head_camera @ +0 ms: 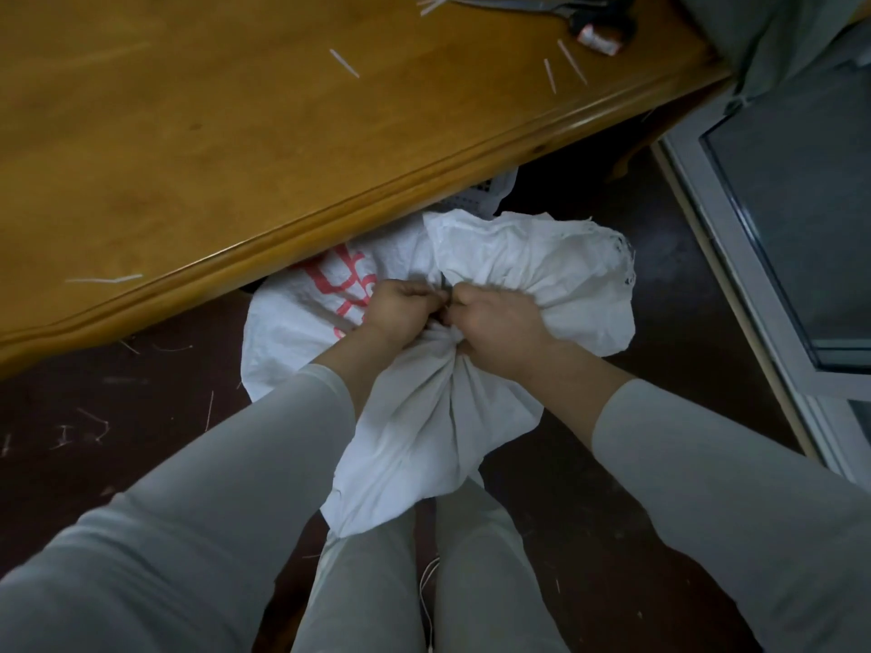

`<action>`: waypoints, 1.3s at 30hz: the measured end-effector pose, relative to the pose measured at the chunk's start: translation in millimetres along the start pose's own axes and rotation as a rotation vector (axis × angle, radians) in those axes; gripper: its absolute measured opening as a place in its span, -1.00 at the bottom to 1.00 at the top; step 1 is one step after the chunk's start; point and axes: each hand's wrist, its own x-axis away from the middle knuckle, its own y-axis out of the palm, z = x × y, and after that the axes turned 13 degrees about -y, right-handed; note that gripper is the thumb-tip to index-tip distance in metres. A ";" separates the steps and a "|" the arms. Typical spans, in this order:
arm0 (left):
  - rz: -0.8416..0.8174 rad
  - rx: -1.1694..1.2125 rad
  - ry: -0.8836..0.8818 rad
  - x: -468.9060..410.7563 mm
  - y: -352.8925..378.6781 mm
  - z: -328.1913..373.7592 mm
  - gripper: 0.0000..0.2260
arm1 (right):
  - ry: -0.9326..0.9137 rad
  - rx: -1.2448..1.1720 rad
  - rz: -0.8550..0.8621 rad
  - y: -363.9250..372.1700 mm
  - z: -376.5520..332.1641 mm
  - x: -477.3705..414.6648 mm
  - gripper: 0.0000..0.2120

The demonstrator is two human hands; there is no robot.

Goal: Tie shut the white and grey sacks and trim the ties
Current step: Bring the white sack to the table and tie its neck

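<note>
Both fists clenched — left hand (400,313) and right hand (495,322) — gripping the white sack (518,275) at its gathered neck, near the wooden table (235,134).

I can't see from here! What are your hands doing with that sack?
Left hand and right hand both shut on white sack, neck bunched. Scissors on table, untouched. Nothing in the way.

I see a white sack (471,322) with red print. My sleeves (226,487) are pale grey, the desk (235,134) honey-brown, the floor (94,417) dark brown.
</note>
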 end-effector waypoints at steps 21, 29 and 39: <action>0.008 0.051 -0.005 9.0 -7.4 -8.1 -0.83 | 0.097 -0.091 0.042 7.2 -7.3 -1.0 -0.79; 0.162 -0.694 0.364 20.9 -21.0 -25.0 -0.07 | 0.184 -0.124 0.118 9.5 -7.4 -6.9 -0.66; 0.371 -0.945 0.230 37.0 -31.7 -85.5 0.22 | 0.382 -0.217 0.326 3.6 -25.1 -63.7 -0.78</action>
